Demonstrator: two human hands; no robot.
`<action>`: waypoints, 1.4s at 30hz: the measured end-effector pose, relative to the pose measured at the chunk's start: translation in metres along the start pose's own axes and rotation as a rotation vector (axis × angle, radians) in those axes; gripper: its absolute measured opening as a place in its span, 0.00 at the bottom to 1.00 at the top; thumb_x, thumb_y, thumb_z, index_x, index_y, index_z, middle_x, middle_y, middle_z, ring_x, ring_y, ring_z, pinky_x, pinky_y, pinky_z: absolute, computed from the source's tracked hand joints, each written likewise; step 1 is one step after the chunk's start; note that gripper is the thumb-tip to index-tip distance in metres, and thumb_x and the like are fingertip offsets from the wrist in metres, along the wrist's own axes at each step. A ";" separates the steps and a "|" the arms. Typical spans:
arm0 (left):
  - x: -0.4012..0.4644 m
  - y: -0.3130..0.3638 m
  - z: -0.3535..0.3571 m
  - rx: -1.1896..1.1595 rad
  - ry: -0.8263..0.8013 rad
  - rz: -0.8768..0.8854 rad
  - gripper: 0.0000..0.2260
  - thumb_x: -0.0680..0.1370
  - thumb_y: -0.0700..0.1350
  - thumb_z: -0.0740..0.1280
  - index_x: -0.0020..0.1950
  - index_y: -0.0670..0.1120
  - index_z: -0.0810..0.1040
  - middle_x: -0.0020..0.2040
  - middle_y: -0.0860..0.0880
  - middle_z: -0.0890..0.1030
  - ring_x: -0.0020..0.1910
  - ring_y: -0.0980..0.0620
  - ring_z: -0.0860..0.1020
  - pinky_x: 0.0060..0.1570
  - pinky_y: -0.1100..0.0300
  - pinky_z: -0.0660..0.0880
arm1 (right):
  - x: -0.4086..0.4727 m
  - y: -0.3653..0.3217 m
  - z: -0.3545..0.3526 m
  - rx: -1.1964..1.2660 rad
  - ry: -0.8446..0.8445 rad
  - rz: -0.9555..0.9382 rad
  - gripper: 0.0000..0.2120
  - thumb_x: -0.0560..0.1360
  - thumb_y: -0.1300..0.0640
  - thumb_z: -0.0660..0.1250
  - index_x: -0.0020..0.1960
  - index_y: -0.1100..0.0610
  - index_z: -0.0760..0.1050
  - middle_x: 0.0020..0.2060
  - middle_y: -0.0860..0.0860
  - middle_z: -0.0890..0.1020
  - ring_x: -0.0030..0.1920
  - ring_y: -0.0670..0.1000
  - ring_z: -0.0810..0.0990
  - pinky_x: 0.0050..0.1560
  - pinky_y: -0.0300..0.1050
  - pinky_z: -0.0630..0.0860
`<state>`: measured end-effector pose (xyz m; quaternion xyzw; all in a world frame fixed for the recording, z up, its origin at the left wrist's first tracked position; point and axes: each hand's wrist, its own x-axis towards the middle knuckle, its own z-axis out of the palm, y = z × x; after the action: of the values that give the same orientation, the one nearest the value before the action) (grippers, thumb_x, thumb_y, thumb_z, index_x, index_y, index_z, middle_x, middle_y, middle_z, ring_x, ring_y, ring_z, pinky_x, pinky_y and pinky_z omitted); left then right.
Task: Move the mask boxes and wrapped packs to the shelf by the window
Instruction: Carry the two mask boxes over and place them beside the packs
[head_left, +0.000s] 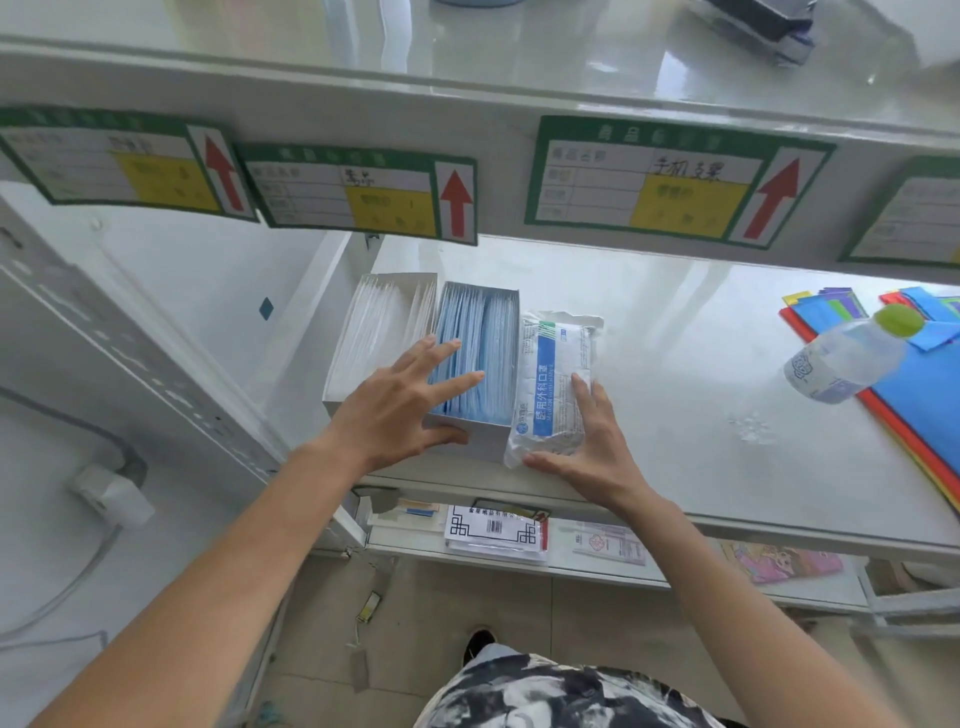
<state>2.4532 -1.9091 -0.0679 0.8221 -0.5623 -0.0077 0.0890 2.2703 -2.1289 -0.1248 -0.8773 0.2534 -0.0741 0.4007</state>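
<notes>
Placement nearly done: my left hand (400, 410) spread on the blue box (475, 364), right hand (582, 447) open against the pack (553, 384); next I'd nudge both flush on the shelf (701, 374).

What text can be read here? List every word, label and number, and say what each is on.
"医用外科口罩": blue band on the wrapped pack.
"手机支架", handwritten: third shelf tag, beside its red arrow.
Second shelf tag: handwriting illegible.
First shelf tag: blurred.
Barcode sheet on the lower shelf: too small.
Bottle label: unreadable.
</notes>
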 end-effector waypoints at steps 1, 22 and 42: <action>0.001 -0.001 0.000 0.003 -0.002 0.002 0.35 0.74 0.66 0.66 0.79 0.58 0.65 0.82 0.46 0.61 0.81 0.42 0.60 0.61 0.36 0.79 | 0.002 0.000 0.000 -0.004 0.007 0.004 0.62 0.63 0.37 0.81 0.84 0.55 0.50 0.82 0.55 0.53 0.82 0.54 0.53 0.80 0.55 0.55; -0.039 -0.020 0.001 -0.080 0.107 -0.145 0.36 0.74 0.50 0.78 0.79 0.49 0.66 0.69 0.45 0.79 0.69 0.44 0.76 0.70 0.46 0.71 | 0.011 0.008 0.004 0.051 0.043 0.071 0.64 0.61 0.31 0.79 0.84 0.48 0.46 0.84 0.53 0.48 0.83 0.52 0.47 0.80 0.55 0.50; -0.005 -0.064 -0.003 -0.471 0.145 -0.609 0.31 0.80 0.68 0.58 0.81 0.57 0.61 0.83 0.47 0.57 0.80 0.43 0.59 0.74 0.39 0.61 | 0.044 -0.021 0.002 0.086 0.109 0.144 0.43 0.77 0.40 0.70 0.83 0.53 0.53 0.83 0.54 0.53 0.82 0.54 0.53 0.79 0.55 0.54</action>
<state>2.5111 -1.8815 -0.0756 0.9068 -0.2679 -0.1046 0.3083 2.3166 -2.1380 -0.1133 -0.8335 0.3339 -0.1037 0.4278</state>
